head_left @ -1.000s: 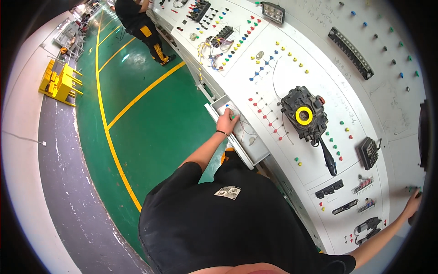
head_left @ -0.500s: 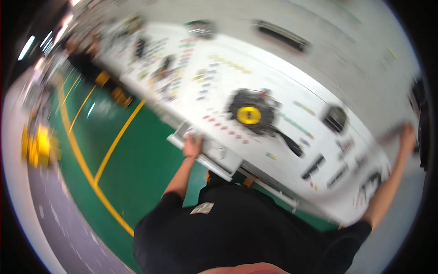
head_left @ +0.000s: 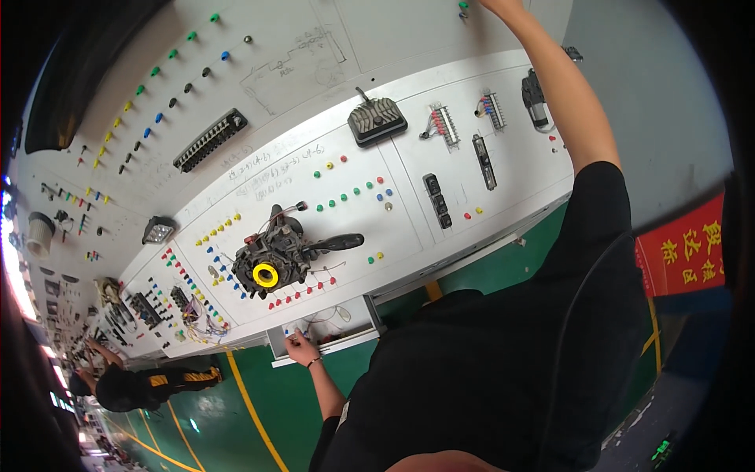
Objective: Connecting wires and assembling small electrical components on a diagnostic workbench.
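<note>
My left hand (head_left: 300, 348) is at the left end of the pulled-out white drawer (head_left: 346, 341), its fingers curled over the inside. Whatever they hold is too small to make out. A thin cable (head_left: 340, 316) lies in the drawer. My right arm reaches up the back panel; only the base of my right hand (head_left: 501, 5) shows at the top edge, its fingers cut off. Beside it is a green terminal (head_left: 463, 5). On the bench top, above the drawer, a black steering-column switch (head_left: 275, 256) with a yellow ring is mounted.
Rows of coloured sockets (head_left: 344, 197) dot the white bench (head_left: 409, 228). A black finned module (head_left: 377, 119), a switch strip (head_left: 437, 201) and terminal blocks (head_left: 445, 126) are fixed there. A fuse strip (head_left: 210, 140) sits on the back panel. Another person (head_left: 130, 385) works farther left.
The view has turned and moved closer to the bench. My right arm has swung from the right side to the top, against the panel. My left hand stays at the open drawer.
</note>
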Demonstrator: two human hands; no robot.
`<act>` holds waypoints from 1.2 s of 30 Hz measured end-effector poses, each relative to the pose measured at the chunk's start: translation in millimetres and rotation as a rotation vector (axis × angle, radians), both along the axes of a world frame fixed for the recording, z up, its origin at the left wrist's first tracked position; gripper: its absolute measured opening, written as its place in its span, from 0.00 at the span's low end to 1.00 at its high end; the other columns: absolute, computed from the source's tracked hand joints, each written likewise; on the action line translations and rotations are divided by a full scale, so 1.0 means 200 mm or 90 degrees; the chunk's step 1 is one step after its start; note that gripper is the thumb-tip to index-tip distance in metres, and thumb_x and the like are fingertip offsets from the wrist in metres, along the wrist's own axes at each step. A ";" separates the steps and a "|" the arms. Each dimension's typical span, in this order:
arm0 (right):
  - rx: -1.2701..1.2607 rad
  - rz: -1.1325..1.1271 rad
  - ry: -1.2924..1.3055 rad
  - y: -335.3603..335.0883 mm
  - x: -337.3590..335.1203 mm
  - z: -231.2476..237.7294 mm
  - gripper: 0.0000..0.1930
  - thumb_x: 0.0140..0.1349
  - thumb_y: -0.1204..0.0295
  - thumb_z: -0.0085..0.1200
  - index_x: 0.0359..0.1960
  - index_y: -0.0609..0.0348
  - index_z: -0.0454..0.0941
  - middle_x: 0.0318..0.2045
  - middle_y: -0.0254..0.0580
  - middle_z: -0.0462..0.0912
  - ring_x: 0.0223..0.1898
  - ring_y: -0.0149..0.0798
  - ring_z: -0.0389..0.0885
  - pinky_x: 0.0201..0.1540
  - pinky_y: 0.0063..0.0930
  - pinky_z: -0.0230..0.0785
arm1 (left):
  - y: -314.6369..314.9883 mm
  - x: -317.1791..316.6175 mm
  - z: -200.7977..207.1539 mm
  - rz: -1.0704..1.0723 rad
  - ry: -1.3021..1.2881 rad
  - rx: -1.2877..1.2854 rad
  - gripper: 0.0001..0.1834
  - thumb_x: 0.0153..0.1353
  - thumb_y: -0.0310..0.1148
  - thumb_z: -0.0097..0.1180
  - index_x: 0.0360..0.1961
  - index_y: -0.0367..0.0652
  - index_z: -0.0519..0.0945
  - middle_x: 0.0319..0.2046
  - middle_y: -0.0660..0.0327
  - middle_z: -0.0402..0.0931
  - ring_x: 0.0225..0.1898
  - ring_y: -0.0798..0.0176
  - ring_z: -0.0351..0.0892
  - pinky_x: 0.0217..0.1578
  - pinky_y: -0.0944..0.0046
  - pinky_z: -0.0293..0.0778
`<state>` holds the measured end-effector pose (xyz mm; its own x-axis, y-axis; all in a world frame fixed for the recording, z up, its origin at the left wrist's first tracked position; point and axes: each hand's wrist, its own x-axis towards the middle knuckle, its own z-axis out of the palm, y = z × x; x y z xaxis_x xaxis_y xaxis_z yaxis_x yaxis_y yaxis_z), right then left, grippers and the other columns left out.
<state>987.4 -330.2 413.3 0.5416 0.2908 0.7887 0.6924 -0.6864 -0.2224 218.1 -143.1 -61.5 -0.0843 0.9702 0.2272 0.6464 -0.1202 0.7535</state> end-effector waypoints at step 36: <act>-0.104 -0.032 0.092 0.06 0.03 0.01 0.29 0.66 0.44 0.37 0.45 0.59 0.75 0.43 0.62 0.80 0.48 0.62 0.76 0.49 0.50 0.69 | -0.14 -0.06 -0.01 0.075 0.068 -0.013 0.16 0.58 0.44 0.62 0.27 0.41 0.77 0.17 0.55 0.76 0.20 0.53 0.76 0.24 0.55 0.70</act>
